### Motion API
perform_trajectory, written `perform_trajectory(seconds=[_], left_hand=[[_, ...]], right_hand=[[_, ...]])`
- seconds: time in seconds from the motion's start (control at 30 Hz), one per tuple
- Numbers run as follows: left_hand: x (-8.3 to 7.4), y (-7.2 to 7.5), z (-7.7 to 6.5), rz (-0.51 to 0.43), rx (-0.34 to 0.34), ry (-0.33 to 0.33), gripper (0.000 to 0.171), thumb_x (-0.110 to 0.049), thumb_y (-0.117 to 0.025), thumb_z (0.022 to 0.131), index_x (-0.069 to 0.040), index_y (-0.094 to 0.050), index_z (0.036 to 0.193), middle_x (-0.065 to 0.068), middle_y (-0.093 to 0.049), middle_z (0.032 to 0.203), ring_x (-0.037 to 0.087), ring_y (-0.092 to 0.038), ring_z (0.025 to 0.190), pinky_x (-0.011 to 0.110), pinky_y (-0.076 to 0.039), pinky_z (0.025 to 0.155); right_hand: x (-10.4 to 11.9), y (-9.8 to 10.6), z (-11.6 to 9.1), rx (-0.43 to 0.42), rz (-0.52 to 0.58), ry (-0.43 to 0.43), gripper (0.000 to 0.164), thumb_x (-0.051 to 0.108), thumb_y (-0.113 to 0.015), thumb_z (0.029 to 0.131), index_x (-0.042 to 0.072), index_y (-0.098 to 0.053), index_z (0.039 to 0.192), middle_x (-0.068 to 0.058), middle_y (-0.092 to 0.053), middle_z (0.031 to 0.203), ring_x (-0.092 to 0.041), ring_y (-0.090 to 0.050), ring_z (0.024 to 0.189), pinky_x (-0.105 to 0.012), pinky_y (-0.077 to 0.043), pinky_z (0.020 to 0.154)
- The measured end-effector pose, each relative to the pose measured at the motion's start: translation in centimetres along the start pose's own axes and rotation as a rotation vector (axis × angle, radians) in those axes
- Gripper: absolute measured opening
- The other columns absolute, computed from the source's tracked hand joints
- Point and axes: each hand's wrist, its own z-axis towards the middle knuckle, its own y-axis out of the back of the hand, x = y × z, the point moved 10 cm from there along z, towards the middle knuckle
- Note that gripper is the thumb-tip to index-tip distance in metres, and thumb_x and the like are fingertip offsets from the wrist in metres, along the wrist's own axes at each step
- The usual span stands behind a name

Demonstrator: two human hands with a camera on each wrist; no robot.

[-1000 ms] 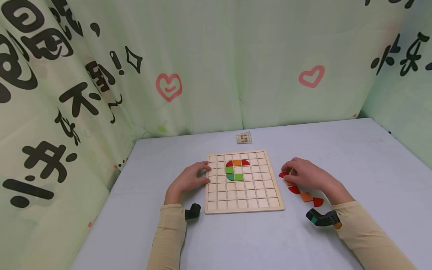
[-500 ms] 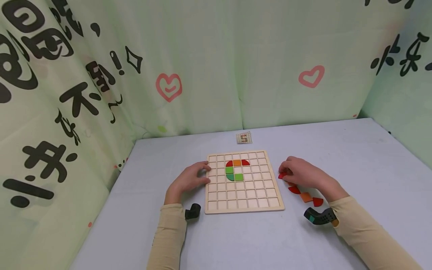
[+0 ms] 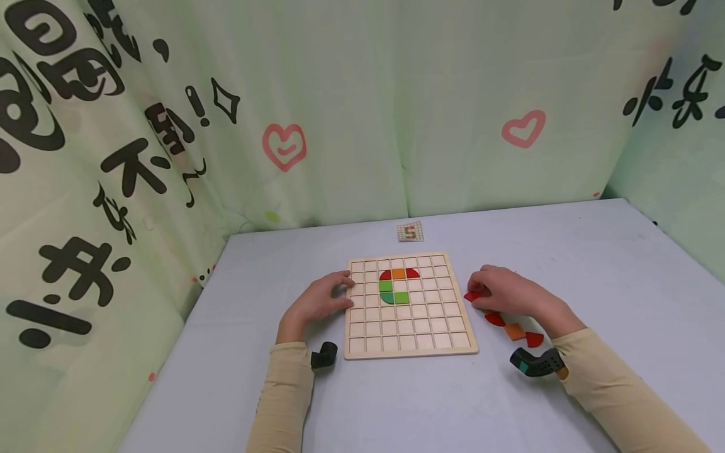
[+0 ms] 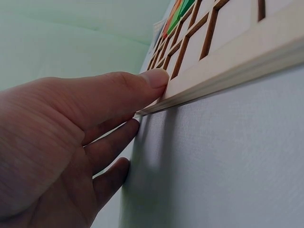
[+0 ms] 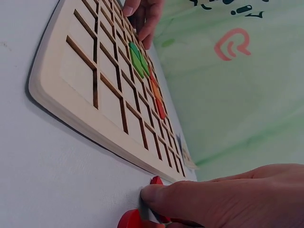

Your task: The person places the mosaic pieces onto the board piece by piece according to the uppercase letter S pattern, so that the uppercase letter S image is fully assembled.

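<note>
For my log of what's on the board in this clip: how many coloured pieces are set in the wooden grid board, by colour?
Red pieces: 2
Orange piece: 1
Light green pieces: 2
Dark green piece: 1
Total in the board: 6

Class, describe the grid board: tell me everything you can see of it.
The grid board looks wooden: pale, roughly square, with a plain rim, rounded corners and thin ridges dividing it into square compartments. It lies flat on the pale table, the left hand touching its left edge. Six coloured pieces sit toward its far side: red, orange and red in one row; green below the left red; then dark green and light green. The other compartments hold no pieces.
</note>
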Motion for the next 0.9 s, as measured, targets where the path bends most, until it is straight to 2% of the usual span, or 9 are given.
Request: perform_trajectory(seconds=[0.17,0.57,0.9], left_hand=[[-0.1,0.1,-0.1,-0.002,-0.002,-0.004,0.037,-0.013,-0.072,0.092,-0.006,-0.064,0.127,0.01,-0.045,0.156,0.029,-0.036,0.149,0.044,-0.03,0.123],[0.0,0.0,-0.2,-0.022,0.003,0.006,0.039,-0.014,-0.072,0.092,-0.006,-0.063,0.129,0.009,-0.043,0.158,0.029,-0.034,0.15,0.044,-0.03,0.123],[0.0,0.0,-0.1,-0.01,0.002,-0.005,0.037,-0.012,-0.072,0.091,-0.006,-0.064,0.127,0.01,-0.045,0.156,0.03,-0.036,0.149,0.045,-0.031,0.123]], right_hand=[[0.2,-0.2,0.0,0.018,0.013,0.026,0.026,0.009,-0.075,0.088,0.005,-0.071,0.113,-0.003,-0.061,0.093,-0.016,-0.053,0.082,-0.028,-0.051,0.07],[0.2,0.4,0.2,-0.001,0.003,0.011,0.019,0.015,-0.072,0.091,0.005,-0.069,0.108,0.0,-0.062,0.092,-0.015,-0.054,0.083,-0.03,-0.052,0.073],[2.6,1.0,0.8,-0.045,0.019,0.057,0.026,0.019,-0.075,0.09,0.005,-0.068,0.11,0.0,-0.063,0.094,-0.015,-0.055,0.084,-0.03,-0.052,0.075]])
